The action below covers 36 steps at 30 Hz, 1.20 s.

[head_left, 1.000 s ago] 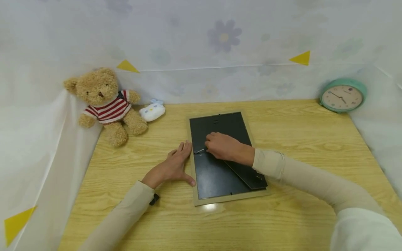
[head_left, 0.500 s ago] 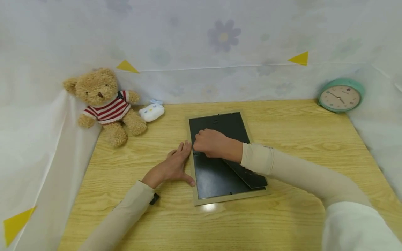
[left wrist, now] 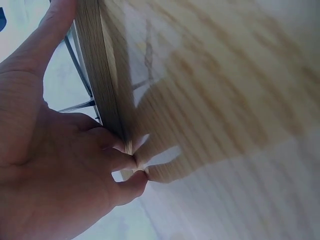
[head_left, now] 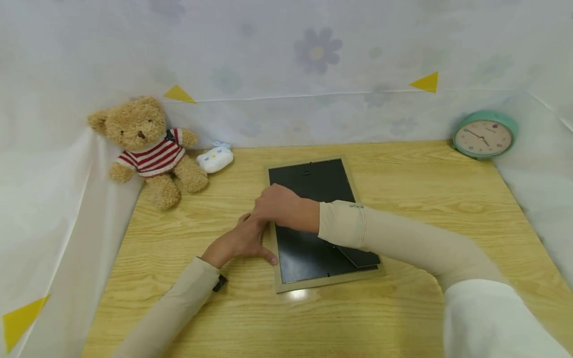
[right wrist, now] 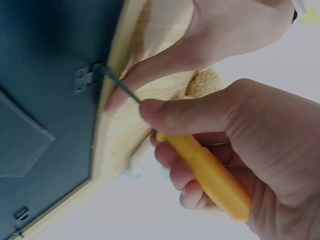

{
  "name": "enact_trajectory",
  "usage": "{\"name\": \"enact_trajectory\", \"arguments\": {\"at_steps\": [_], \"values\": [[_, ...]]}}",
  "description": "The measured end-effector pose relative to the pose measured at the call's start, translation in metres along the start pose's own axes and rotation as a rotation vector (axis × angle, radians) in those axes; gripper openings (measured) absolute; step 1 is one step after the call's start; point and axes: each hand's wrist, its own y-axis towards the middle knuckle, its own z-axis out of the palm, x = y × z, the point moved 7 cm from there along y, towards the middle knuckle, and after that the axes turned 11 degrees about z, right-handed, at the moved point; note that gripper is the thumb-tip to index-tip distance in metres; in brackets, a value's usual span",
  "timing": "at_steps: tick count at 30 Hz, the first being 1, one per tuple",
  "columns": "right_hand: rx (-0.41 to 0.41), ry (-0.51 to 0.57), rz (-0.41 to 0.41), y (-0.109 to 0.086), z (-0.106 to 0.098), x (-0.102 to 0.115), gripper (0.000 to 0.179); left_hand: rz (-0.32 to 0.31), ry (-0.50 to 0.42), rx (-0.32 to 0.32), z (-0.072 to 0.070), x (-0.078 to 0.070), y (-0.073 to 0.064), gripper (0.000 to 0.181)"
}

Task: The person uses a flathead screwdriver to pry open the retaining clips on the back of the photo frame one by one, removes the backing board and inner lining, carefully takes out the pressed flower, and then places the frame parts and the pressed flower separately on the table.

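A picture frame (head_left: 278, 272) with a light wood border lies face down, its black backing (head_left: 304, 256) up. A stand leg (head_left: 358, 256) slants across the backing. My left hand (head_left: 243, 239) is spread against the frame's left border, thumb and fingertips touching it, as the left wrist view also shows. My right hand (head_left: 284, 206) grips a screwdriver (right wrist: 205, 172) by its yellow handle, thumb near the metal shaft. In the right wrist view the shaft's tip reaches a small metal clip (right wrist: 84, 79) at the backing's edge. From the head camera, my right hand hides the screwdriver.
A teddy bear (head_left: 152, 149) in a striped shirt sits at the back left of the wooden table (head_left: 215, 318), beside a small white plush (head_left: 216, 159). A green clock (head_left: 484, 135) stands at the back right. Pale curtains surround the table.
My right hand has moved left across the frame with the screwdriver, and in the head view it now overlaps my left fingers. The left hand and the frame have stayed in place.
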Motion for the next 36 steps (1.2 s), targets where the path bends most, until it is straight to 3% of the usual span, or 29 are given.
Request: {"name": "enact_trajectory", "arguments": {"at_steps": [3,9,11,13,18,22,28,32,36], "values": [[0.026,-0.065,0.004,0.007,-0.001,0.008,0.022,0.017,-0.01,-0.018,0.0,0.001,-0.001,0.129],[0.101,-0.096,0.04,0.018,-0.003,0.016,0.02,0.164,-0.016,-0.061,-0.002,-0.006,0.002,0.119],[0.108,-0.094,0.042,0.019,-0.005,0.016,0.021,0.179,-0.006,-0.06,-0.002,-0.007,0.004,0.118],[0.119,-0.087,0.037,0.019,-0.007,0.015,0.021,0.156,0.012,-0.049,-0.002,-0.006,0.004,0.119],[0.18,-0.049,0.034,0.011,-0.001,-0.001,0.02,0.033,0.002,-0.011,0.001,0.002,0.002,0.135],[0.242,0.108,0.097,0.001,0.015,-0.025,0.024,-0.026,-0.05,-0.011,0.001,0.007,-0.003,0.145],[0.32,0.277,0.2,-0.016,0.043,-0.055,0.026,-0.067,-0.037,-0.007,0.001,0.01,-0.009,0.141],[0.269,0.377,0.247,-0.027,0.05,-0.074,0.028,-0.07,-0.041,-0.03,-0.002,0.003,-0.011,0.129],[0.16,0.449,0.275,-0.041,0.047,-0.103,0.024,-0.047,0.009,-0.097,-0.01,-0.013,-0.015,0.103]]}}
